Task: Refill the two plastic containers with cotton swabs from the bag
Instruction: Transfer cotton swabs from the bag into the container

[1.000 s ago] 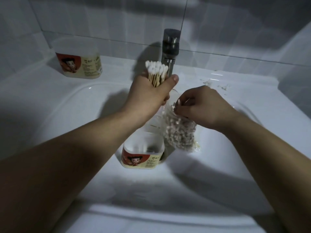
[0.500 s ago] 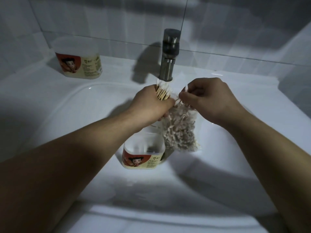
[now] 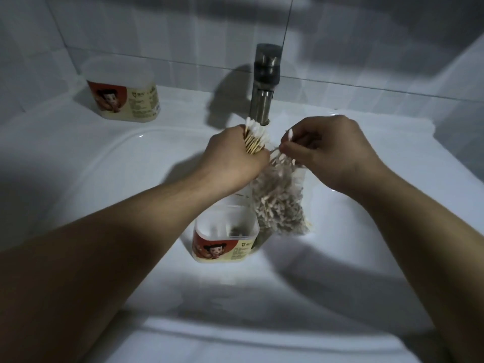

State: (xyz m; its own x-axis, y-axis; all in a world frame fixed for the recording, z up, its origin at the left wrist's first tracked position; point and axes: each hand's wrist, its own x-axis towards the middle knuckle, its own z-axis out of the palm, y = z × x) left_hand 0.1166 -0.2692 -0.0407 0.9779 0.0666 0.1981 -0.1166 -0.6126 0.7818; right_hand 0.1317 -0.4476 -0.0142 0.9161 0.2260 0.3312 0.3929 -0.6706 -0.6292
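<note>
Beneath right hand (image 3: 332, 153) hangs bag (image 3: 281, 203)

We count two containers: the upper-left container (image 3: 124, 99) and the lower-centre container (image 3: 222, 247). We also count one bag (image 3: 281, 205), one tap (image 3: 263, 85) and one sink (image 3: 104, 163).

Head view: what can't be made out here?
Head view only:
- Bag mouth: hidden by left hand and right hand.
- Swabs count: bunched in left hand.
- Far container contents: cloudy wall, dim light.
- Near container fill: shadowed inside.
- Label text: too small.
</note>
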